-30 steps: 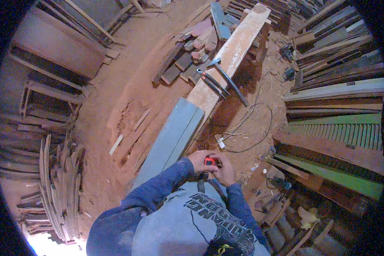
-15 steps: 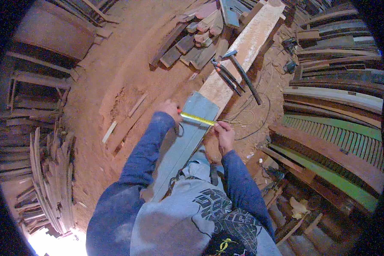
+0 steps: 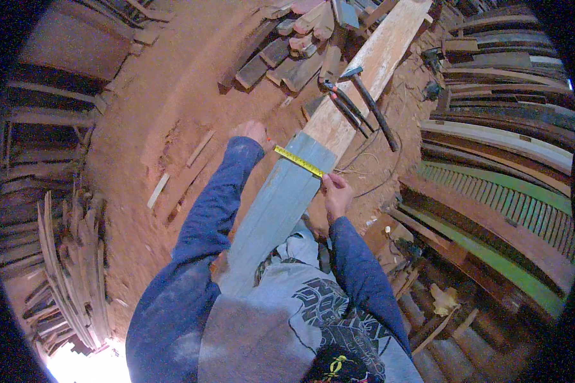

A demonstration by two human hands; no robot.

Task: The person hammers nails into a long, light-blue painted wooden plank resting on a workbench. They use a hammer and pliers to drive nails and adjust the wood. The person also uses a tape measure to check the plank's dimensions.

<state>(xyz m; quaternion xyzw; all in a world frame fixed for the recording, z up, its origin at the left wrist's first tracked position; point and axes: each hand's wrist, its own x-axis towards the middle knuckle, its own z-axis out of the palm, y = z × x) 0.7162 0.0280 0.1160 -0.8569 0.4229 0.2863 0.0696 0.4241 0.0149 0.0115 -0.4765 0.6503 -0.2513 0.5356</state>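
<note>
A yellow tape measure (image 3: 299, 161) is stretched across the width of a blue-grey painted board (image 3: 265, 214). My left hand (image 3: 253, 132) is closed round its case beyond the board's left edge; the case is mostly hidden, with a bit of red showing. At the right edge my right hand (image 3: 337, 193) pinches the blade's other end between thumb and fingers. The board rests on a long pale wooden beam (image 3: 390, 45) and slopes back toward my body. Farther along the beam lie a hammer (image 3: 372, 105) with a dark handle and a pair of pincers (image 3: 346, 107).
Beyond the beam's left side is a pile of cut timbers (image 3: 281, 57). Stacked planks (image 3: 492, 127) and a green slatted panel (image 3: 492, 191) line the right. Long wood strips (image 3: 70, 268) lean at the left. A cable (image 3: 370, 185) trails over the sawdust-covered ground (image 3: 140, 127).
My left hand has moved a little away from me and left, clear of the board's edge. The tape blade now slants more across the board, and its markings face up. My right hand keeps its pinch.
</note>
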